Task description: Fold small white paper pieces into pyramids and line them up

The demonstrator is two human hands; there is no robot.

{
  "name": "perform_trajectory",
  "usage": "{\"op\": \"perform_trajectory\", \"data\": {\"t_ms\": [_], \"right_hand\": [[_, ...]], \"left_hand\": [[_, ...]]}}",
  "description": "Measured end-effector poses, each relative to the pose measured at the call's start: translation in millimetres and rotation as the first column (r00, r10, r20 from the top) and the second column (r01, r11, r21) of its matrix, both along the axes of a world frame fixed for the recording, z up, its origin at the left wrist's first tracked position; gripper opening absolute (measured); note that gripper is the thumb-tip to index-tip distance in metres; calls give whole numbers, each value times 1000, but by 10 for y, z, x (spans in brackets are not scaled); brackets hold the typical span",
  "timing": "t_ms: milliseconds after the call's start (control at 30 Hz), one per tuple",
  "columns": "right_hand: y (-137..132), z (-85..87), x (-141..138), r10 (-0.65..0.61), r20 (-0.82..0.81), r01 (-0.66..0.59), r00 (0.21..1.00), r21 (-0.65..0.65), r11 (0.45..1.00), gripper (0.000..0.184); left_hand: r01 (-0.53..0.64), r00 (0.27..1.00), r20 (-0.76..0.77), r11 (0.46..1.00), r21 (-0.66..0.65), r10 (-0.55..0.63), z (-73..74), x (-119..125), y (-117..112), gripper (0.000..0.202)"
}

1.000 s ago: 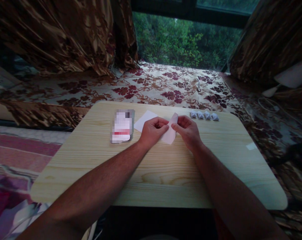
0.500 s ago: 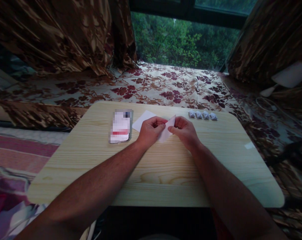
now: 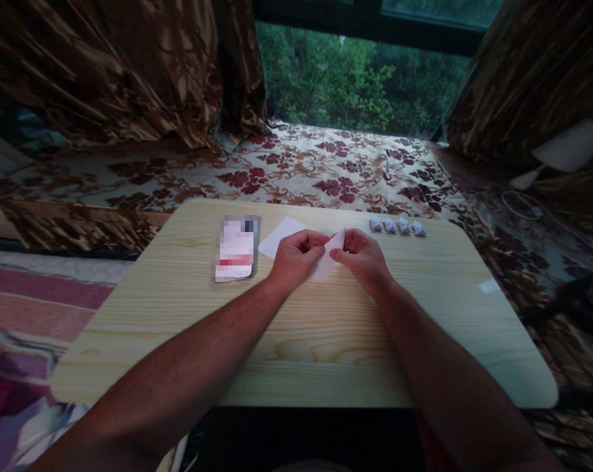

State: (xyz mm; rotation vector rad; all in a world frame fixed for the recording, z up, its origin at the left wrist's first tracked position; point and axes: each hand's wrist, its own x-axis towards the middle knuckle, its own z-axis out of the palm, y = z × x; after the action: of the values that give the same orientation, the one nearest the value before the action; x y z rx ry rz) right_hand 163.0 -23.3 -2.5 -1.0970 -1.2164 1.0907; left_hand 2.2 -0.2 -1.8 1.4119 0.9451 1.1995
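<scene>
A piece of white paper (image 3: 326, 263) is held between my two hands above the middle of the table, its upper corner raised to a point. My left hand (image 3: 299, 257) pinches its left side between thumb and fingers. On the right side, my right hand (image 3: 363, 257) grips it with the thumb in front and the fingers behind. Another white sheet of paper (image 3: 280, 236) lies flat behind my left hand, partly covered by it. Several small folded white paper shapes (image 3: 397, 226) sit in a row beyond my right hand.
The pale wooden table (image 3: 320, 354) has rounded corners. A blurred-out phone (image 3: 234, 249) lies on its left part. A small white patch (image 3: 489, 286) is near the right edge. Beyond the table are a flowered window-seat cover (image 3: 335, 164) and a white lamp (image 3: 571, 147).
Almost nothing differs. Both hands keep their grip on the paper, which has shifted only very slightly at its raised corner.
</scene>
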Motion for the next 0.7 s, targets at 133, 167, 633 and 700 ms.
{"op": "perform_trajectory", "data": {"t_ms": [133, 167, 633, 700], "right_hand": [[3, -9, 1, -2, 0, 2, 1000, 7, 1000, 20], [3, -12, 1, -5, 1, 5, 1000, 9, 1000, 20], [10, -16, 2, -18, 18, 18, 1000, -4, 1000, 21], [9, -11, -1, -16, 12, 16, 1000, -10, 1000, 22]], "left_hand": [[0, 1000, 0, 1000, 12, 0, 5, 4, -7, 17], [0, 1000, 0, 1000, 11, 0, 8, 5, -8, 17], [14, 1000, -2, 1000, 5, -14, 5, 9, -8, 17], [10, 1000, -16, 1000, -1, -10, 2, 10, -10, 17]]}}
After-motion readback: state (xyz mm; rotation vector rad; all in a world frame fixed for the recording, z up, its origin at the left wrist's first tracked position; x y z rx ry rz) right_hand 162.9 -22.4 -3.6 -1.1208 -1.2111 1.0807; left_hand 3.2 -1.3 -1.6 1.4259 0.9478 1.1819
